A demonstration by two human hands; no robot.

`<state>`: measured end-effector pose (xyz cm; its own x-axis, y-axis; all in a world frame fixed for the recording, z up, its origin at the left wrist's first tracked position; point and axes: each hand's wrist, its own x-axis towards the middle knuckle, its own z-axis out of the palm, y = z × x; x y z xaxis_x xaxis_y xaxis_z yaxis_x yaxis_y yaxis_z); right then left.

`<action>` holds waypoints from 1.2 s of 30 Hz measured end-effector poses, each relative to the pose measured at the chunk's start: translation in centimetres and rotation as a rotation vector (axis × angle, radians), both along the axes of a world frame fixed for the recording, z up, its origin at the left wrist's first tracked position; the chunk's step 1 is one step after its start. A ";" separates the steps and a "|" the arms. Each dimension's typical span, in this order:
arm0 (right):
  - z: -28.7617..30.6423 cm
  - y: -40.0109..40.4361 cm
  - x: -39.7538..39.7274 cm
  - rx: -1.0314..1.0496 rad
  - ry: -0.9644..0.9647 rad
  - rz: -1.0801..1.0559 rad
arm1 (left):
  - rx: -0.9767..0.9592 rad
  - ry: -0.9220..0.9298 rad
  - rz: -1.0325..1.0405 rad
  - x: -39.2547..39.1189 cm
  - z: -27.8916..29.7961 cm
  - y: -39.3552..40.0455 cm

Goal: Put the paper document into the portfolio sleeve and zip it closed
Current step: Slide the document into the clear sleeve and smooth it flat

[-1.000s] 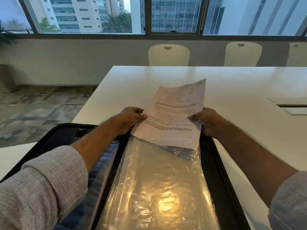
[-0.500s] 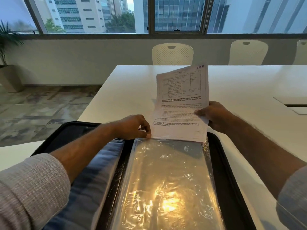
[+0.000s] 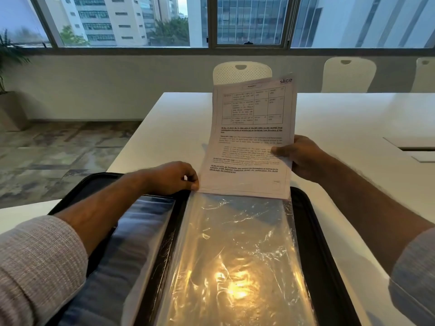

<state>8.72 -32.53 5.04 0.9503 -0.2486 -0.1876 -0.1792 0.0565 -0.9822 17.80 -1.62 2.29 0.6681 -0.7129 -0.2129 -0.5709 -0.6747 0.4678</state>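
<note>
While two hands hold one document, one sleeve, three chairs

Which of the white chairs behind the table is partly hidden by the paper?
The left chair, the one nearest the window's middle frame. The top of the paper overlaps its backrest; the other two chairs stand clear to the right.

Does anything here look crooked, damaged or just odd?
Only mildly: the clear plastic sleeve in the open black portfolio is heavily crinkled, and the paper document held at its top opening bows. Nothing looks torn or spilled.
</note>
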 end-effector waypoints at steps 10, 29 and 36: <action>0.1 -0.2 0.8 0.011 -0.099 -0.015 | -0.089 0.004 0.048 -0.3 -0.4 0.8; 1.0 0.5 1.0 -0.136 0.018 0.278 | -0.294 0.143 0.136 -0.7 -0.6 0.6; 0.1 0.8 0.3 -0.119 0.068 0.236 | -0.225 0.199 0.123 -1.5 -0.5 -0.6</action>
<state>8.99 -31.77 5.18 0.9707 -0.0457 -0.2361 -0.2398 -0.1094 -0.9646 16.27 -2.25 1.77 0.7132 -0.6735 -0.1944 -0.3735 -0.5998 0.7076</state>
